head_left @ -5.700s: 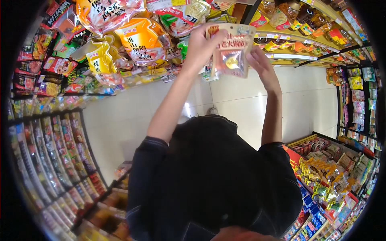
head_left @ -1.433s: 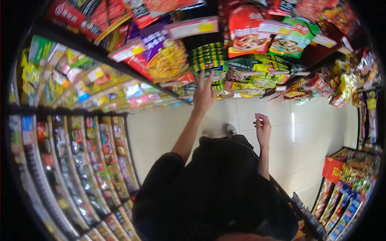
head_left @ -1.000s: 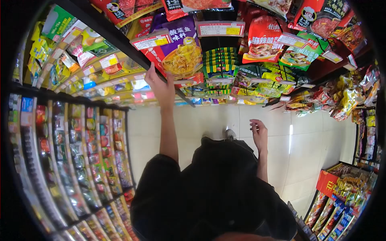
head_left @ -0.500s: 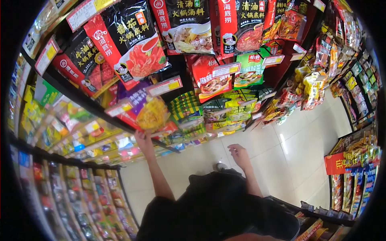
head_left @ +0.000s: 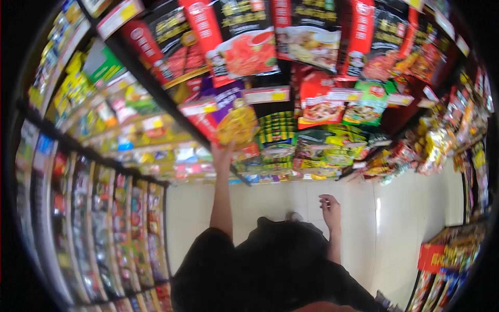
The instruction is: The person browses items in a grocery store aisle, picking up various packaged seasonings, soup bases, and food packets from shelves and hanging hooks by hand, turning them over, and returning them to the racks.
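My left hand (head_left: 222, 152) is raised to the shelf rack, its fingers at the lower edge of a purple and yellow seasoning packet (head_left: 235, 119). The fingers appear closed on that edge, though blur softens the detail. The packet hangs below a price tag, with a red packet edge beside it on the left. Lower and to the right, my right hand (head_left: 330, 209) hovers over the floor, holding nothing, its fingers loosely bent and apart. Black-and-red hotpot base packets (head_left: 244, 49) hang above my left hand. Yellow-green checked packets (head_left: 276, 129) are just right of it.
Red (head_left: 319, 104) and green seasoning packets (head_left: 366, 104) hang to the right. Shelves of small goods (head_left: 104, 218) line the left side. Bagged snacks (head_left: 436, 140) jut out at right, above a display with a red sign (head_left: 430, 258). Pale tiled floor (head_left: 270, 200) lies below.
The view has swung, so the shelves sit further right and blurrier in it. My left hand stays at the purple and yellow packet's lower edge. My right hand remains away from the goods.
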A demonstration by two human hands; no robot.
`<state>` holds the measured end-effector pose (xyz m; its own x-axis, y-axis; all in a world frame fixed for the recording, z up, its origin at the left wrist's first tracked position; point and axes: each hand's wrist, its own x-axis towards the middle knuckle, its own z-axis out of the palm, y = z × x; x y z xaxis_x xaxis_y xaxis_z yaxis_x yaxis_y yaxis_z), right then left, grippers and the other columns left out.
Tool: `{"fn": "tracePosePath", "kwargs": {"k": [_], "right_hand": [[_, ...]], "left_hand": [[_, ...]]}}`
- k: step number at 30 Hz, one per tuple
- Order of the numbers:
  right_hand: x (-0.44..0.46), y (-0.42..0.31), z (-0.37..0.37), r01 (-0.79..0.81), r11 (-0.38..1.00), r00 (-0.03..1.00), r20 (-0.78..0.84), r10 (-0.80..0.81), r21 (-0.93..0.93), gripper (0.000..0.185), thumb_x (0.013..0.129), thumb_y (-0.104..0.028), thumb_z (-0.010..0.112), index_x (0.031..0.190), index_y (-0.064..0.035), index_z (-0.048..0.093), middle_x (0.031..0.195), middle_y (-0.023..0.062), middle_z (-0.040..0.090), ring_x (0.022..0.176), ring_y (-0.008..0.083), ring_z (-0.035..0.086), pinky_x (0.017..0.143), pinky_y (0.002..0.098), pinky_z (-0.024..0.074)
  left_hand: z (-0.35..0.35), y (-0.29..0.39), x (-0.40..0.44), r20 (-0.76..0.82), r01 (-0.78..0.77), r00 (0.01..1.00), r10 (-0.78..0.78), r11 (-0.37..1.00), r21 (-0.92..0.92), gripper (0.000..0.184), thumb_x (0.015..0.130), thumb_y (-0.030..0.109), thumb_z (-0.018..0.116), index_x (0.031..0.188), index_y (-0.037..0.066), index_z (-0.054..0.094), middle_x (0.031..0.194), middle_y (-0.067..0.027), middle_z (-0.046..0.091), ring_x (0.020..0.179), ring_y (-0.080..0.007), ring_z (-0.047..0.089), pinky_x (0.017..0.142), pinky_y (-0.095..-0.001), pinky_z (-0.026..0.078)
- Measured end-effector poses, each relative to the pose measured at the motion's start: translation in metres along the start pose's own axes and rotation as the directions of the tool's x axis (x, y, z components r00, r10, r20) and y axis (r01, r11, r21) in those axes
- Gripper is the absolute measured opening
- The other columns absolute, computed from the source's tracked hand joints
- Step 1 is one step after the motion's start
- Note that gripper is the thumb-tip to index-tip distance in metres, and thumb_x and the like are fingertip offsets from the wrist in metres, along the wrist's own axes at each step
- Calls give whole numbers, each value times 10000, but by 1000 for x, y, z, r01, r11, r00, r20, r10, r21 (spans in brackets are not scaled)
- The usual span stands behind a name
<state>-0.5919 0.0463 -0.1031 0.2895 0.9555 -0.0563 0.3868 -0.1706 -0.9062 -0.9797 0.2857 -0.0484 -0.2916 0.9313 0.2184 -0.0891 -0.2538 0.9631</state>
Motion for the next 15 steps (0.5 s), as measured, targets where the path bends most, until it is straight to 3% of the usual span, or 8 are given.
{"fn": "tracePosePath", "kwargs": {"k": [2, 6, 10, 15], "right_hand": [[2, -1, -3, -4, 1000, 1000, 18, 4, -5, 198, 956, -1, 575, 1111, -4, 698, 969, 147, 729, 776, 216, 724, 706, 341, 584], [2, -2, -7, -7, 1000, 1000, 28, 8, -23, 195, 965, -8, 565, 1110, -6, 696, 964, 146, 727, 767, 224, 724, 701, 342, 583], [1, -10, -12, -26, 1000, 999, 24, 26, -11, 191, 975, -16, 555, 1103, -5, 697, 960, 149, 725, 757, 224, 723, 691, 332, 583], [9, -14, -13, -33, 998, 999, 14, 33, 45, 183, 999, -40, 552, 1103, -6, 699, 952, 140, 725, 762, 208, 724, 684, 312, 584]], "left_hand": [[-1, 1, 1, -21, -28, 999, 30, 998, 56, 713, 878, 113, 800, 1468, 8, 414, 1365, -108, 596, 1226, -210, 581, 1083, -373, 439], [-2, 18, -14, -30, -70, 997, 68, 993, -94, 651, 905, 64, 755, 1462, 6, 423, 1335, -94, 597, 1207, -194, 578, 1027, -338, 474], [-11, 69, -46, -32, 97, 995, -97, 995, -19, 614, 909, 25, 731, 1453, 17, 446, 1244, -53, 610, 1111, -143, 601, 916, -300, 520], [-36, 108, -83, -153, 140, 975, -161, 980, -140, 558, 882, 105, 695, 1409, 20, 531, 1261, -43, 632, 1104, -144, 603, 934, -300, 476]]}}
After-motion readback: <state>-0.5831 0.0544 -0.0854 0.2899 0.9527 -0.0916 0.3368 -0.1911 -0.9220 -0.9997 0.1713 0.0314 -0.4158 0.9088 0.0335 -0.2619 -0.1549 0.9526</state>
